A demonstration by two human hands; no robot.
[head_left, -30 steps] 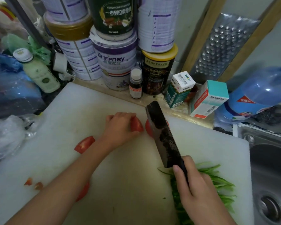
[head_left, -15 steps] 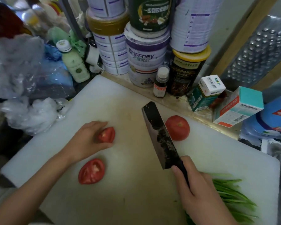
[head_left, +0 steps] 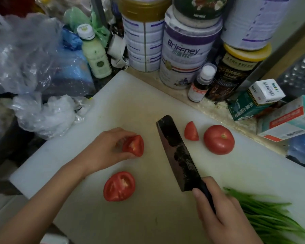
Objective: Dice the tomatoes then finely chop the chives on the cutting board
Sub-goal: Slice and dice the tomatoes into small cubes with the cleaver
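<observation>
One tin [head_left: 183, 67] reads "Briffney"; left hand [head_left: 104, 150] holds tomato wedge [head_left: 134, 146].

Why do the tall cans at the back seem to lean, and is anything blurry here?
Head view: the wide-angle lens tilts the stacked white-and-purple cans outward; the green chive bunch at lower right is smeared; the cut red tomato half on the white cutting board looks sharp.

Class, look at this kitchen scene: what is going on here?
A person is part-way through cutting tomatoes on a white cutting board. The left hand pinches a tomato wedge; the right hand grips a dark cleaver. A tomato half, a smaller wedge and a whole tomato lie on the board. The chives lie uncut.
</observation>
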